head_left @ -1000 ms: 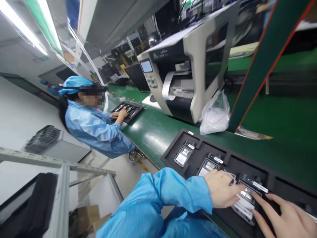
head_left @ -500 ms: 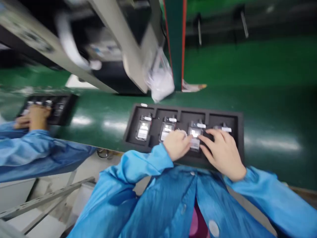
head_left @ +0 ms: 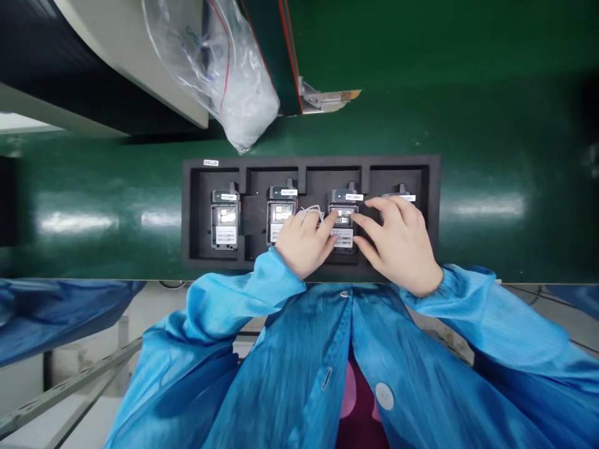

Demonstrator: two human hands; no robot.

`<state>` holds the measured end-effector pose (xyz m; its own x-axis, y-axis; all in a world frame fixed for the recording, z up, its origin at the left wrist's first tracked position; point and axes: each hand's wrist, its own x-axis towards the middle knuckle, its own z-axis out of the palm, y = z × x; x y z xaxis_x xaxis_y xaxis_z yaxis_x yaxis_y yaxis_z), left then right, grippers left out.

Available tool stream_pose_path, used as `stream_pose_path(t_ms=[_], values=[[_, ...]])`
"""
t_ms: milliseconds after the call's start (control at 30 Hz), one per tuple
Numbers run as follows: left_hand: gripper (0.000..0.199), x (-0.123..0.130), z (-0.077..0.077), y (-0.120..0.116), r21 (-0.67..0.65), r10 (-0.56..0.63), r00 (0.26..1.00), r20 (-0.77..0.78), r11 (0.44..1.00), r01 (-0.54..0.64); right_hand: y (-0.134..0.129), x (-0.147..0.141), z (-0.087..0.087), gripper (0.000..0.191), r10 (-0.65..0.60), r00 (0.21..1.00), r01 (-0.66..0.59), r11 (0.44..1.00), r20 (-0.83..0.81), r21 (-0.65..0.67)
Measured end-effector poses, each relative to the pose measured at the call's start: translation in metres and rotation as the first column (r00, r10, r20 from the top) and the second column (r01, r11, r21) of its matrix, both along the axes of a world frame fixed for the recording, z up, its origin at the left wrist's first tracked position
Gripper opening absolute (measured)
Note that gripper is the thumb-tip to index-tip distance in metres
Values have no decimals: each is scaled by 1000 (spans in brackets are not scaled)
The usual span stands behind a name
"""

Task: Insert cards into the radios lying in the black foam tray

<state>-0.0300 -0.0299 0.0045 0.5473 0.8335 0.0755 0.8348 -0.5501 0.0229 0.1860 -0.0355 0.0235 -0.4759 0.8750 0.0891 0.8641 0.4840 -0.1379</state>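
Since the earlier frame both hands have closed in on the third device (head_left: 344, 219) in the black foam tray (head_left: 433, 206), centre frame. Left hand (head_left: 304, 244) and right hand (head_left: 402, 246) press fingertips on it, unclenched. Likely light, rigid; grip its side edges.

The fourth device (head_left: 401, 197) in the black foam tray (head_left: 196, 255) was largely covered by the right hand (head_left: 397, 246) — only its top edge and white label were seen. The lower part of the second device (head_left: 281, 212) was hidden under the left hand (head_left: 304, 243), and the third device (head_left: 344, 221) was partly masked by fingertips from both sides. The print on the labels was too small to be read. The grey machine (head_left: 140, 75) and the clear plastic bag (head_left: 224, 75) were cut off by the top edge — a blue sleeve (head_left: 56, 318) by the left edge.
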Motion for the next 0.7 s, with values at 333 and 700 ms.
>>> stream_pose_path(t_ms=[333, 700], values=[[42, 2, 1, 5, -3, -3, 1000, 9, 1000, 3, 7, -8, -3, 39, 4, 998, -3, 1000, 59, -13], [44, 0, -2, 5, 2, -11, 1000, 14, 1000, 11, 8, -10, -8, 40, -21, 998, 22, 999, 58, -24]])
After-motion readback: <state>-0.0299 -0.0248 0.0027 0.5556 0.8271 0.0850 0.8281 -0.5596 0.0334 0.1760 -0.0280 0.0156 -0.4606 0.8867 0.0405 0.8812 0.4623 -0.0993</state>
